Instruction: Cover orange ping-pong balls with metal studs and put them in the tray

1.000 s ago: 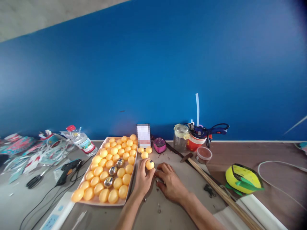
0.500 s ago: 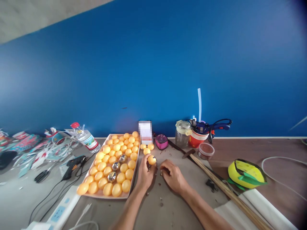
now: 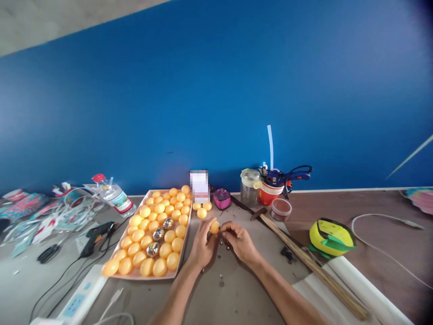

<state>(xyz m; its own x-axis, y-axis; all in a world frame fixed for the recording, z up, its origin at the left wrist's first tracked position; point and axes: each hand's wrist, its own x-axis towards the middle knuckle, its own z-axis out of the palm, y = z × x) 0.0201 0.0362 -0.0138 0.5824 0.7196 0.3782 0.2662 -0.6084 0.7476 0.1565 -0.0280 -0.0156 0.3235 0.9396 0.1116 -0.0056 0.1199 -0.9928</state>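
- On my feed the left hand (image 3: pixel 204 246) has its thumb and fingers pinching one orange ball (image 3: pixel 214 227), keeping it up in front of me between both hands.
- That ball is round, so I read no long axis; a small dark spot seems to sit at its right edge, facing the other hand.
- The right hand (image 3: pixel 241 241) has thumb and forefinger drawn close together just beside the ball; I cannot tell whether they grip anything or touch it.
- Tiny metallic pieces (image 3: pixel 222 283) lie scattered on the grey surface (image 3: pixel 252 293) below and between my wrists.
- Left of my left forearm, the shallow tray (image 3: pixel 142 276) is crowded with more orange balls (image 3: pixel 159 267), plus three silver balls (image 3: pixel 158 234) in a slanting row.
- Three loose orange balls (image 3: pixel 202 213) sit beyond my left hand, near the purple container (image 3: pixel 222 199).
- Over to my right, the wooden sticks (image 3: pixel 314 266) run lengthwise from near the lidded jar (image 3: pixel 250 189) down toward the lower right.
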